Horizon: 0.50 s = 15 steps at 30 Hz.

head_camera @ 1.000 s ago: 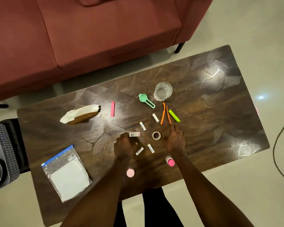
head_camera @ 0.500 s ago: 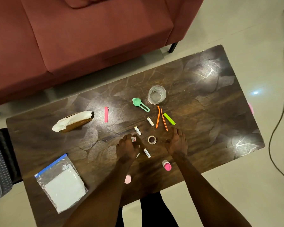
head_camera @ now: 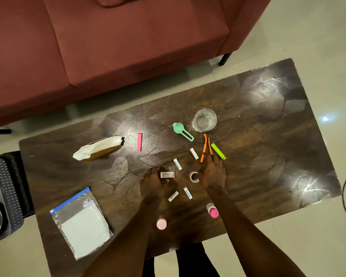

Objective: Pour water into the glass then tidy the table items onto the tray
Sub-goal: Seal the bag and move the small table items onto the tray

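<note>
Head view: left hand [head_camera: 153, 183] pinches small white-pink box [head_camera: 167, 174], light and stiff; right hand [head_camera: 213, 173] spread flat on bench [head_camera: 268, 148].

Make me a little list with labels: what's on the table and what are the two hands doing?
table: dark wooden table
glass: clear glass, upright, beside the green scoop
left hand: left hand touching the small white box
right hand: right hand flat on the table, beside the tape roll, fingertips near the orange clip
other things: zip bag, pink clip, two pink-capped bottles
tray: not in view
</note>
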{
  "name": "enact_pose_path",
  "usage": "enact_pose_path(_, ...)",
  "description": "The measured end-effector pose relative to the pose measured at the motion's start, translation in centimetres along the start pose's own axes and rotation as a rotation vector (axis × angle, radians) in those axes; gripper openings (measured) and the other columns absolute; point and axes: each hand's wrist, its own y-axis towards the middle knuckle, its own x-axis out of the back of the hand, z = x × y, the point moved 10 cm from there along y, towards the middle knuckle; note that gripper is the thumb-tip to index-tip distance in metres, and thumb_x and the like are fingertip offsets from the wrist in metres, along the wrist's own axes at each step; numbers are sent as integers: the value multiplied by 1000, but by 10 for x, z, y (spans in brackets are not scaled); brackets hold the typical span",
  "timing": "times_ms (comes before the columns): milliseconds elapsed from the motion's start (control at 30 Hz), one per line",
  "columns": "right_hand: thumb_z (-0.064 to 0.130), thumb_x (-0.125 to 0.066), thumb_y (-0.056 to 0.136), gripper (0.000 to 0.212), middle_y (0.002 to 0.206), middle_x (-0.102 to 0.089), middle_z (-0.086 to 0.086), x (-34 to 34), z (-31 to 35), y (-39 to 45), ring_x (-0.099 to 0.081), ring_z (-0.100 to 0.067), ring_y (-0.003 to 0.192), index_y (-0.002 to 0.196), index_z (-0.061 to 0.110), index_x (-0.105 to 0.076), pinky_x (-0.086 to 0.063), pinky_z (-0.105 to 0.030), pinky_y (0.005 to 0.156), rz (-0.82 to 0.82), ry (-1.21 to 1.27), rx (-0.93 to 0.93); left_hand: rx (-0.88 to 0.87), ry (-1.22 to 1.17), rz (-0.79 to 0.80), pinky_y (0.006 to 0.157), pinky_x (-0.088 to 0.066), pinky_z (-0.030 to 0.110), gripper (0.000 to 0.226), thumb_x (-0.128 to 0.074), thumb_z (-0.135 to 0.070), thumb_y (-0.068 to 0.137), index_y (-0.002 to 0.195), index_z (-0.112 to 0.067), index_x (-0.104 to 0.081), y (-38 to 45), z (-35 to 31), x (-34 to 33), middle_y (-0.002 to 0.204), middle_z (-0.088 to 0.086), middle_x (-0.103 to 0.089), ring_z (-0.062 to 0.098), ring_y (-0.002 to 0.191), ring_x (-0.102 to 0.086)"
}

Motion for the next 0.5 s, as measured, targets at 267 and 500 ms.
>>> enact_pose_path(267, 21, -67, 79, 58, 140, -48, -11, -1, 30, 11, -44, -32, 128, 135, 18, -51, -37, -45, 103, -70, -16, 65, 41, -49, -43, 98, -44, 41, 45, -68, -30, 81, 124, -24, -55, 4, 25, 16, 127, -1, -58, 26, 120, -53)
enact_pose_path(500, 23, -69, 74, 65, 134, -52, -15, -38, 101, -16, -49, -36, 124, 135, 13, -50, -37, -45, 103, -14, -155, 325, 241, -70, -170, 100, -39, 45, 54, -66, -27, 84, 132, -13, -45, -19, 98, 31, 139, 9, -43, 33, 126, -44)
